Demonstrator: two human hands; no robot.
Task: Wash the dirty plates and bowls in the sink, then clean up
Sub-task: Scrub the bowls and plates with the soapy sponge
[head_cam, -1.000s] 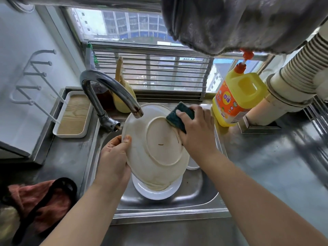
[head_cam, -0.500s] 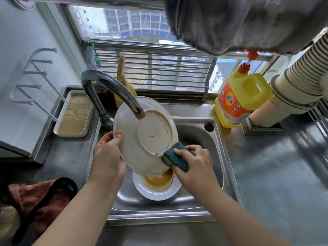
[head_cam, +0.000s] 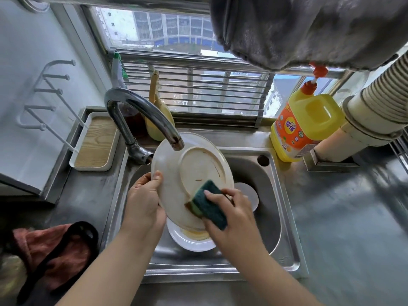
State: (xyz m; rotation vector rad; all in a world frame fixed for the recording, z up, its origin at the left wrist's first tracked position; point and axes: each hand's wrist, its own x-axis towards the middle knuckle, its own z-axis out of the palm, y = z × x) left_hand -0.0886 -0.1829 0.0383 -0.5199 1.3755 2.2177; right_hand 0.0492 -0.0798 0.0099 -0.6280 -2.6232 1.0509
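- Holding the plate (head_cam: 174, 184) by its left rim, the left hand (head_cam: 143, 202) sits in the middle of the frame, thumb on the upturned underside and fingers curled behind the edge.
- The plate is tilted over the sink (head_cam: 273, 208), its stained underside facing up, its upper edge just under the tap (head_cam: 145, 115) spout.
- The right hand (head_cam: 234, 215), lower centre, grips a green sponge (head_cam: 209, 205), fingers curled over its top, and presses it against the plate's lower right edge.
- A white bowl (head_cam: 189, 239) with yellowish residue lies in the basin directly below the held plate; another white dish (head_cam: 247, 193) shows partly behind the right hand.
- A yellow detergent bottle (head_cam: 304, 127) with a red cap stands on the sink's back ledge at the upper right, beside a ribbed duct pipe (head_cam: 379, 104).
- A white tray (head_cam: 95, 142) with a wood-grain base sits left of the tap, a white wire rack (head_cam: 44, 93) above it at the left wall.
- A reddish cloth (head_cam: 48, 250) with a black strap lies on the steel counter (head_cam: 353, 217) at the lower left.
- A grey towel (head_cam: 309, 27) hangs across the top right, in front of the barred window (head_cam: 198, 93).
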